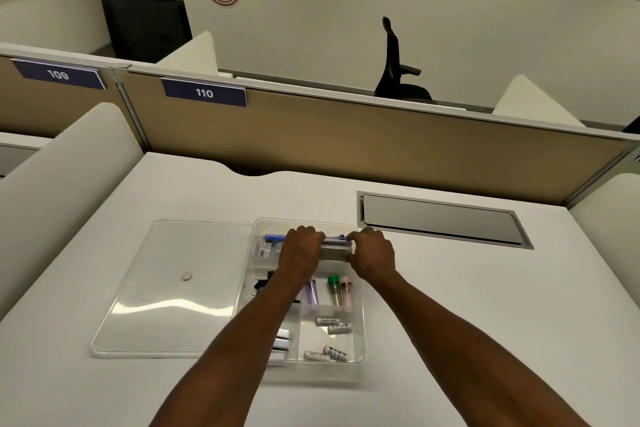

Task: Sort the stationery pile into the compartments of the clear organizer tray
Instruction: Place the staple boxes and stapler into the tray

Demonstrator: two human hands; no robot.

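The clear organizer tray sits on the white desk in front of me. My left hand and my right hand both grip a small grey-white box over the tray's far compartment, one hand at each end. A blue pen lies along the far wall behind the box. Highlighters, purple, green and pink, lie in a middle compartment. Several white batteries fill the near right compartment. Black binder clips show left of my forearm. Silver staple boxes lie near left.
The tray's clear lid lies flat to the left of the tray, with a small pink disc on it. A grey cable hatch is set in the desk at the far right. A tan partition closes the back.
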